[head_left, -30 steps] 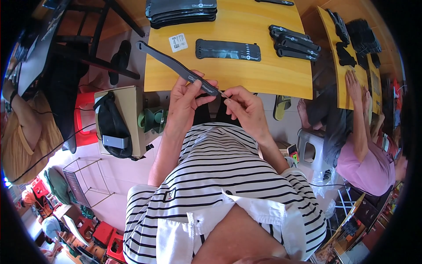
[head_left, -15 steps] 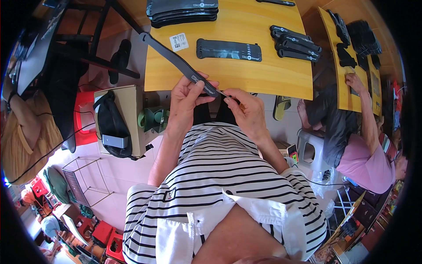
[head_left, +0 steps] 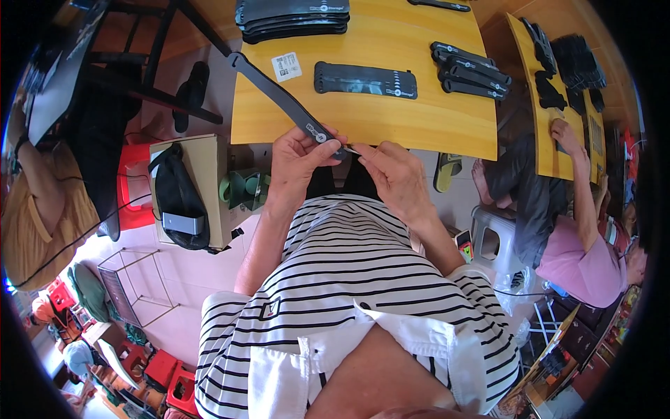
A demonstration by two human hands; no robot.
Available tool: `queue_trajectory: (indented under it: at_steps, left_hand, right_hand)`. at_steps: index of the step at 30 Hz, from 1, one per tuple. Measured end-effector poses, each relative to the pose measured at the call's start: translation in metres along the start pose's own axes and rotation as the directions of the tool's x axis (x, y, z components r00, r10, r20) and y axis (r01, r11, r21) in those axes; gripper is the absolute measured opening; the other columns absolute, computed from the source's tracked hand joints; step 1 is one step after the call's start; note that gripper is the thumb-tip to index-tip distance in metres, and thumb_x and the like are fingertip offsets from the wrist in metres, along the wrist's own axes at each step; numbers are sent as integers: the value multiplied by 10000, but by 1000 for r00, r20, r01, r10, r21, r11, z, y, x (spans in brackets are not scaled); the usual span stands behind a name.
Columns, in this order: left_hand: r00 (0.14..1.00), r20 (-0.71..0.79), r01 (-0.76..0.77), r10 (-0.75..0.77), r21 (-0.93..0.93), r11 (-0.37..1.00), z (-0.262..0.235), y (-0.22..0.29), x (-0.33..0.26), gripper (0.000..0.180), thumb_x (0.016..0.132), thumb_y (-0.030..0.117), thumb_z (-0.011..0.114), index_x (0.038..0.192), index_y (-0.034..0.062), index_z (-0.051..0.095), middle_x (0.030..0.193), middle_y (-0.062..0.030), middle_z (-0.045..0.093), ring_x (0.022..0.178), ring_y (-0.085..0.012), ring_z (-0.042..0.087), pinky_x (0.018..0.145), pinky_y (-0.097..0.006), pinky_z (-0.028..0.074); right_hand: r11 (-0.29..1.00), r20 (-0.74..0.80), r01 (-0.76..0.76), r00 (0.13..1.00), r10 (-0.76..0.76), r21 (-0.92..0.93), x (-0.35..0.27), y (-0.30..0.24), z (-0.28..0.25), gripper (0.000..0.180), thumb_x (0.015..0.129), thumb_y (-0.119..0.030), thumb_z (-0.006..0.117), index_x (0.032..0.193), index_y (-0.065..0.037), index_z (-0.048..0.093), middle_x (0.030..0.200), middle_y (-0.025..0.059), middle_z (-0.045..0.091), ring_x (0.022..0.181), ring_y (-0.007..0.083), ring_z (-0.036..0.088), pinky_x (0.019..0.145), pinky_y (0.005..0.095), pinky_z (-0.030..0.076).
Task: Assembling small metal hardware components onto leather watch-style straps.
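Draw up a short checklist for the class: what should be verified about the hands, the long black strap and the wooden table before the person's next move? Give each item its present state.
1. Left hand grips the long black strap near its lower end: ok.
2. Right hand pinches the strap's tip: cannot tell, as the fingers hide the tip.
3. Strap lies free of the white label: ok, they are apart.
4. Flat black strap lies out of the hands' way on the table: ok.
5. Stack of black straps sits squarely at the far edge: ok.
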State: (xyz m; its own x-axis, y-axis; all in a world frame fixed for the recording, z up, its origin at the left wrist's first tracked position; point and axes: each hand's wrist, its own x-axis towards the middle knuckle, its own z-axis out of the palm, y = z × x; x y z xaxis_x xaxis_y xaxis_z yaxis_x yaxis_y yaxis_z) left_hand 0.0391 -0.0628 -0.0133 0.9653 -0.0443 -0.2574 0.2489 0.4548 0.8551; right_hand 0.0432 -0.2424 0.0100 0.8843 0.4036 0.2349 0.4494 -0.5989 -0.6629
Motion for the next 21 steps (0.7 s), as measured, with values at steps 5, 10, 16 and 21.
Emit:
queue_trajectory:
  at_steps: [5,10,16,21]
  left_hand:
    - [999,-27,18,-17,37,999,2,1,-2,149,797,35,646,939,2,613,846,-85,660,763,-116,635,638,-210,522]
    - [998,-48,-42,48,120,992,4,-4,-2,128,791,37,655,910,0,626,800,-57,660,714,-85,618,598,-183,486]
    - [992,-35,-110,122,254,961,8,1,2,110,774,13,656,877,-11,628,747,-15,636,645,-42,566,565,-169,439]
    - [998,67,-35,15,319,947,5,14,4,85,756,-15,651,836,-17,622,733,-12,622,628,-41,552,563,-171,432]
  right_hand:
    - [992,11,95,995,-94,-82,2,3,-1,271,750,-9,612,1016,-62,632,691,104,539,657,264,547,553,357,433]
    - [962,79,96,994,-78,-256,2,-6,-4,304,717,-13,578,1013,-61,628,666,83,522,658,251,552,544,364,447]
    - [950,170,145,980,-100,-276,7,-9,-11,267,714,-16,567,971,-57,627,682,82,544,676,259,569,552,370,457]
    - [973,408,200,903,-136,-119,22,3,-25,271,726,-24,558,986,-71,617,735,91,579,714,279,583,565,384,460]
